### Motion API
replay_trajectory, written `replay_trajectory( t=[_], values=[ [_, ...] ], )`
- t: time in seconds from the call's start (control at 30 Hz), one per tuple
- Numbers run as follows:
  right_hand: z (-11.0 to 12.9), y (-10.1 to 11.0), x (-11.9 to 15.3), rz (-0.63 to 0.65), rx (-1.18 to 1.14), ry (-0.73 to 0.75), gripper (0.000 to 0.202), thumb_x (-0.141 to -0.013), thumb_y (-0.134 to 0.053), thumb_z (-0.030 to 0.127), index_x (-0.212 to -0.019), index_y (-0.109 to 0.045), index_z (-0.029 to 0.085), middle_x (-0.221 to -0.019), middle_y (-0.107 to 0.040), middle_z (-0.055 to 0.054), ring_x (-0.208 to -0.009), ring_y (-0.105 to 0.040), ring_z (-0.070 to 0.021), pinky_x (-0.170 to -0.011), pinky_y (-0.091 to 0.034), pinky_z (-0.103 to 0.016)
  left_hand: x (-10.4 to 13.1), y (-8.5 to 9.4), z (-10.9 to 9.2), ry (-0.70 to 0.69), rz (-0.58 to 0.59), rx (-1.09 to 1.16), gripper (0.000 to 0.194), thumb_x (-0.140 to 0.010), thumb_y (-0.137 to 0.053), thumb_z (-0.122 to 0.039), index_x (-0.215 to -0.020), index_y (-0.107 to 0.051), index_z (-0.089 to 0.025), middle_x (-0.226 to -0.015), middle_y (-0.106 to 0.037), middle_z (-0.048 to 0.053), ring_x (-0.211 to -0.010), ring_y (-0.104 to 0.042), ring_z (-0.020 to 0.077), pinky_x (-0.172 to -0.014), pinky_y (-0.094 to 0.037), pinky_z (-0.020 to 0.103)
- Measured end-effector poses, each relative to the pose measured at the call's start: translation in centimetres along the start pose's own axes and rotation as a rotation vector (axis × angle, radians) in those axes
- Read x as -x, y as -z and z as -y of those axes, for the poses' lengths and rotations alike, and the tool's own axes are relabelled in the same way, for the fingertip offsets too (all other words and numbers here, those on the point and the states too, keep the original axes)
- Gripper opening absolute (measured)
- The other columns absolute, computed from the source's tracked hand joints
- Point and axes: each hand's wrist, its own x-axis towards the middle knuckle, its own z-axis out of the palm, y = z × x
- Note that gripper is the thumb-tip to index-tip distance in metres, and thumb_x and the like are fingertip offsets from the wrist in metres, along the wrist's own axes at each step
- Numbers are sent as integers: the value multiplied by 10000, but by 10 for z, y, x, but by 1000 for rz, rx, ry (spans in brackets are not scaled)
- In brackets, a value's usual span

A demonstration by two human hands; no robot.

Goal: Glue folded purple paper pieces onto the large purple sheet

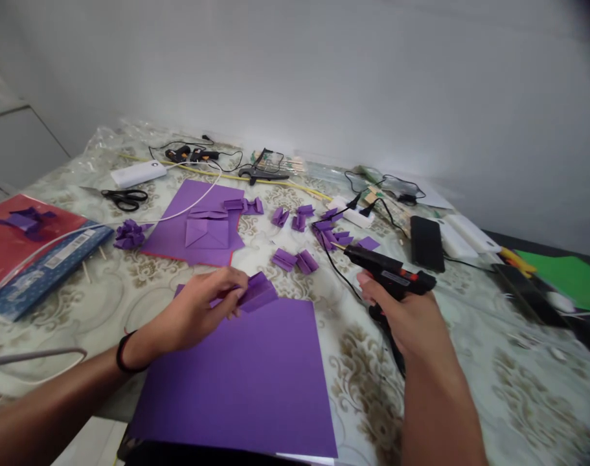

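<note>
Left hand (pixel 202 310): pinching a creased purple paper piece (pixel 260 294).
Right hand (pixel 414 317): wrapped round a black plastic glue gun (pixel 389 266), nozzle pointing leftward.
Large purple paper sheet (pixel 246 382): flat on the worktop (pixel 355 382), unfolded.
Folded purple paper pieces (pixel 285 259): beyond; folding looks well along, several lie apart, apparently unjoined.

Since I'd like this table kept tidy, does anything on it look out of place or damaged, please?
The white cable looks out of place: it trails across the rear purple sheet and the blue packet. The purple cluster near the scissors looks crumpled, though perhaps deliberately. I see no spill.
</note>
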Motion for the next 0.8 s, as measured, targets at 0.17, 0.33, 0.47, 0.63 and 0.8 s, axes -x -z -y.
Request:
replay_trajectory(
  t=[0.17,0.33,0.47,0.63,0.8],
  values=[
    [13,-8,22,210,-289,77,343,-842,-762,530,-820,-702,193,-686,-646,-51,-606,-595,-201,-543,-490,-335,-4,5,-6,-114,56,-200,303,-1009,-510,-107,-1126,-751,-250,-1069,-765,57,-1065,-710,213,-921,-558,336],
    [30,-10,40,456,-403,190,271,-870,-775,472,-893,-701,212,-756,-644,-51,-650,-594,-201,-544,-481,-321,-4,5,-11,-63,50,-179,182,-1021,-586,-202,-1151,-713,-214,-1113,-757,70,-1069,-709,227,-894,-587,345],
    [34,-15,46,560,-403,248,199,-880,-790,402,-968,-717,238,-788,-663,-43,-690,-618,-210,-584,-498,-324,-4,3,-14,-22,18,-110,144,-987,-684,-268,-1114,-705,-204,-1082,-744,53,-1005,-721,201,-807,-627,294],
    [39,-22,51,511,-416,265,189,-899,-770,342,-1052,-700,254,-857,-679,-26,-726,-626,-196,-640,-506,-317,-3,0,-13,-3,-14,-94,215,-916,-775,-266,-1106,-694,-208,-1067,-707,34,-940,-708,173,-739,-655,257],
    [58,-27,51,625,-282,364,179,-947,-685,306,-804,-617,222,-709,-540,19,-621,-515,-141,-572,-424,-276,-3,-3,-11,61,25,-31,248,-900,-745,-177,-1135,-668,-204,-1133,-653,41,-928,-702,154,-781,-676,276]
  ],
)
